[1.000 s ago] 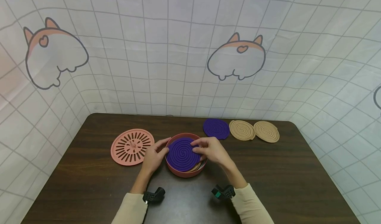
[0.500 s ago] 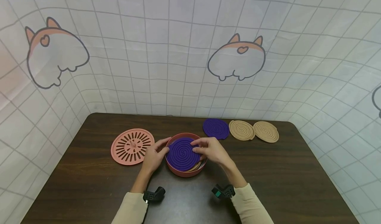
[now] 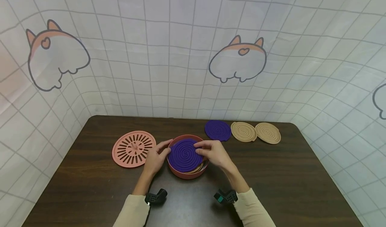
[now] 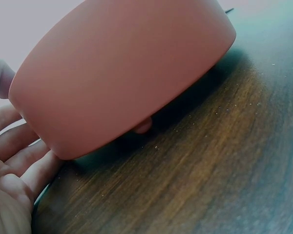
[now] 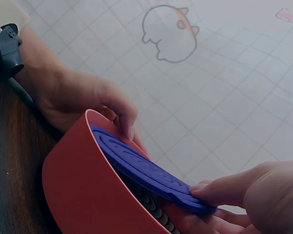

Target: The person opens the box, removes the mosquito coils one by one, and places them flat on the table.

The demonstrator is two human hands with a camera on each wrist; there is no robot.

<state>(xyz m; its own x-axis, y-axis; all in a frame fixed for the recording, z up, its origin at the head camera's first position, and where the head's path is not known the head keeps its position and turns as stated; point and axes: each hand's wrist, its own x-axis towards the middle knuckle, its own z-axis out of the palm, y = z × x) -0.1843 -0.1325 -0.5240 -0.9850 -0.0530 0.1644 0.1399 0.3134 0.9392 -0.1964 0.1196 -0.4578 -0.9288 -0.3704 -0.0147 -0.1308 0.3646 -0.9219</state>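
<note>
A round reddish-pink mosquito coil box stands on the table with a purple mosquito coil at its opening. My right hand pinches the coil's right edge between thumb and fingers. In the right wrist view that side tilts above the rim, while the far side lies inside the wall. My left hand holds the box at its left, thumb over the rim and fingers along the outer wall. Beneath the purple coil, the edges of tan and dark coils show; the rest of them is hidden.
Left of the box lies a pink slotted lid. Along the back right of the dark wooden table lie another purple coil and two tan coils, one beside the other. A patterned white curtain rises behind.
</note>
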